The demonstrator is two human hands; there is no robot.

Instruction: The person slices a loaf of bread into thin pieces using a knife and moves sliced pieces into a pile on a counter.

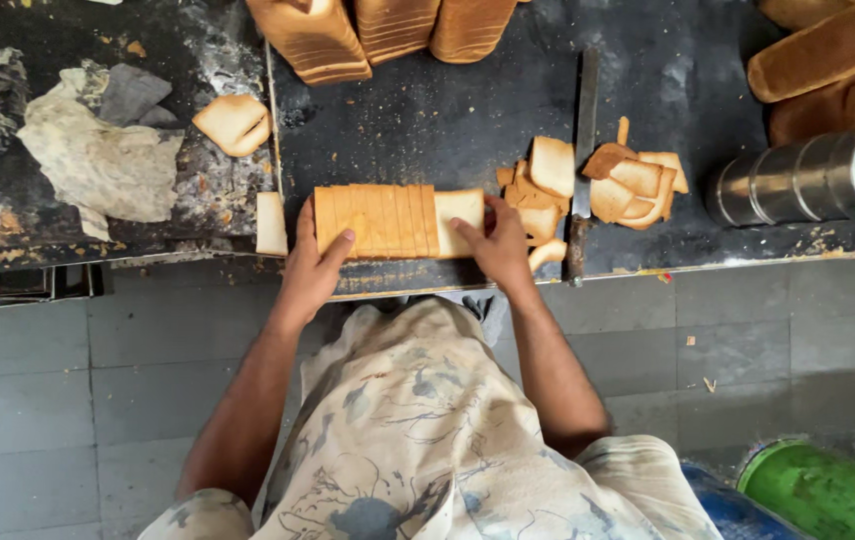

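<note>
A row of sliced bread (388, 220) lies on its side near the front edge of a dark worktop (418, 120). My left hand (310, 262) presses against the left end of the row, thumb on top. At the right end my right hand (498, 245) grips the last slice. Both hands squeeze the slices together from the two ends. A single loose slice (270, 224) lies just left of my left hand.
A long knife (582, 160) lies right of the loaf, between piles of crust offcuts (638, 185). Whole loaves (388, 30) stand at the back, more loaves (828, 60) at the right. A steel tin stack (808, 180) lies right; crumpled paper (98, 160) left; a green drum (828, 490) on the floor.
</note>
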